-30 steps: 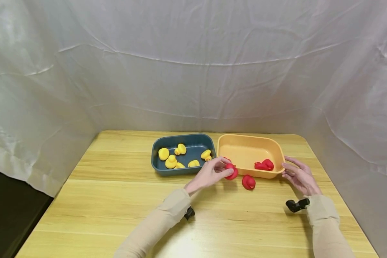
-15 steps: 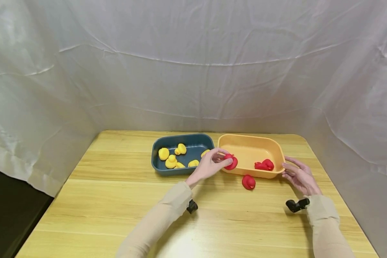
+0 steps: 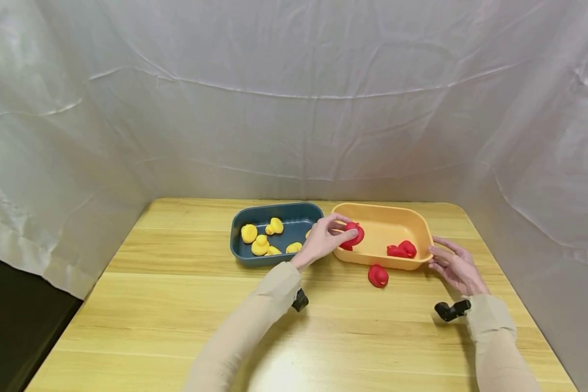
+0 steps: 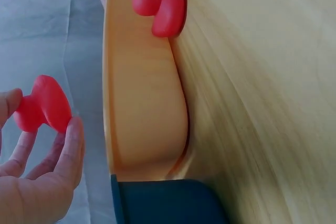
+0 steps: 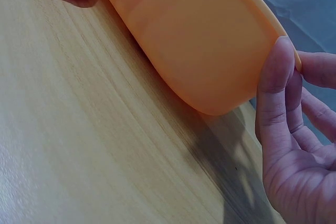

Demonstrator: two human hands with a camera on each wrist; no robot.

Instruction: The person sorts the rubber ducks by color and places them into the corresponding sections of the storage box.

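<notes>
My left hand (image 3: pixel 322 239) pinches a red rubber duck (image 3: pixel 355 233) between thumb and fingers, over the left end of an orange bin (image 3: pixel 377 231). In the left wrist view, that duck (image 4: pixel 50 103) sits above the bin's rim. My right hand (image 3: pixel 460 272) grips the bin's right end, with the thumb (image 5: pixel 277 64) outside and a finger over the rim. Another red duck (image 3: pixel 378 276) rests on the table before the bin. Red ducks (image 3: pixel 402 250) lie inside at the right, and a red patch below my left hand is partly hidden.
Against the orange bin's left end stands a dark blue bin (image 3: pixel 259 262) holding several yellow ducks (image 3: pixel 259 245); my left hand covers part of it. The wooden table (image 3: pixel 176 316) extends toward me, with grey-white cloth (image 3: pixel 299 136) hanging behind and at the sides.
The left hand has lifted the red duck from in front of the orange bin up and forward over its left end. My right hand has stayed in place.
</notes>
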